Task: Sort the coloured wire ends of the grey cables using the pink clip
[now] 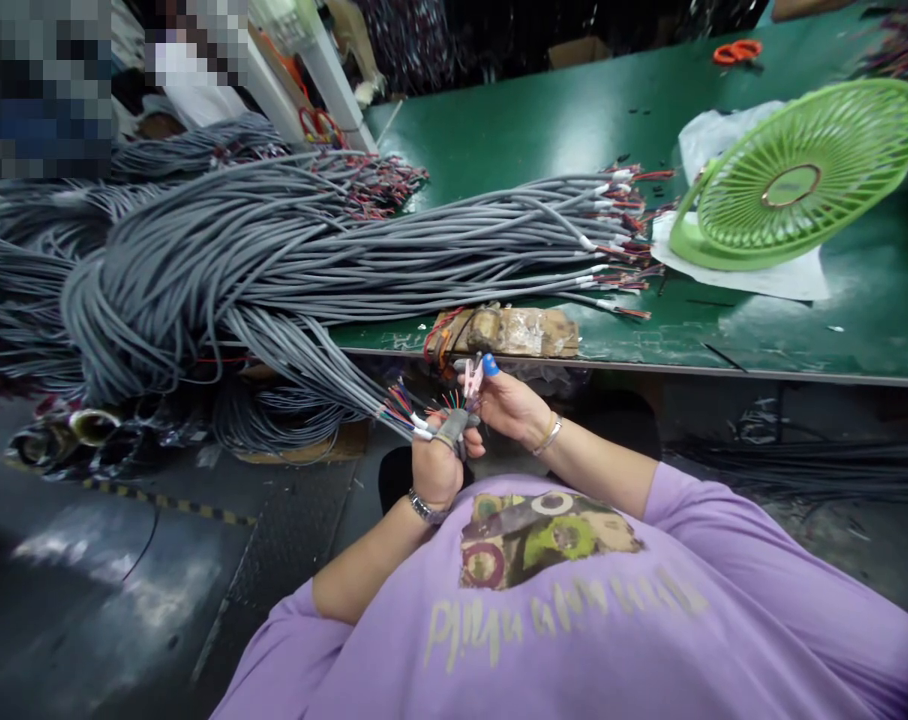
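My left hand (437,468) is closed around the end of a grey cable (405,430), near its white band, with a grey cover on its thumb. Thin coloured wires (454,400) fan out of the cable ends at its fingers. Close beside it, my right hand (515,408) has its fingers pinched together at these wires. A blue finger cover (490,365) sits on one fingertip, and a pinkish-white piece shows next to it. What exactly lies between the right fingertips is too small to make out. More grey cables run from the left hand up to the bundle.
A large bundle of grey cables (394,250) lies across the green table (574,130), stripped ends to the right. A taped wooden block (536,332) sits at the front edge. Further right stands a green fan (791,185); orange-handled scissors (737,52) lie behind it.
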`<state>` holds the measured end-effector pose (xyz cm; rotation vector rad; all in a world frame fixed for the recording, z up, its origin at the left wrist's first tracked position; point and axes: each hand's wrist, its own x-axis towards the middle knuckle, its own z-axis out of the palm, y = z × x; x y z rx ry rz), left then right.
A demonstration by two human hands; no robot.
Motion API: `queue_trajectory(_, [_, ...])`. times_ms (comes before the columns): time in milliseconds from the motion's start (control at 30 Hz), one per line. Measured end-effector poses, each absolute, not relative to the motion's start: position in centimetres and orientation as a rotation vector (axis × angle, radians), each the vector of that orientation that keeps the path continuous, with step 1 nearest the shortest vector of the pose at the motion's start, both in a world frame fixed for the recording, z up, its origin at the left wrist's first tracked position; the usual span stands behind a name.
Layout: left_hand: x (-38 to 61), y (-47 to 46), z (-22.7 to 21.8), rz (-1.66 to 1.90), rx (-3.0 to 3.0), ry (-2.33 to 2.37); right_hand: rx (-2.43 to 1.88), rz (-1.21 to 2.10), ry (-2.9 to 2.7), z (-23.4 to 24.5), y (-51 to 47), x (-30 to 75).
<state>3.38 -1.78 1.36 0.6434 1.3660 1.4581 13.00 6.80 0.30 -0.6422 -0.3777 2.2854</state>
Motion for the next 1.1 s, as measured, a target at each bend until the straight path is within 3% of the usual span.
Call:
queue_trajectory(300, [3.0,-2.9,1.1,1.511,0.689,1.344,-0.503,2.371,-0.330,-0.9,6.6,13.4])
queue_trajectory(500, [2.2,-3.4,-0.2,1.478,0.760,1.393,-0.543,2.491,-0.712,-1.4,6.1,15.1])
queue_trajectory(767, [1.9,-3.6,-1.2,1.402,0.910,1.418,-0.696,2.131,-1.110,-0.7,4.7,15.3])
queue_trajectory(1100, [1.1,-3.9,-1.0,1.203,1.012,1.319,-0.665,2.145,-1.226,0.0,4.6,15.7])
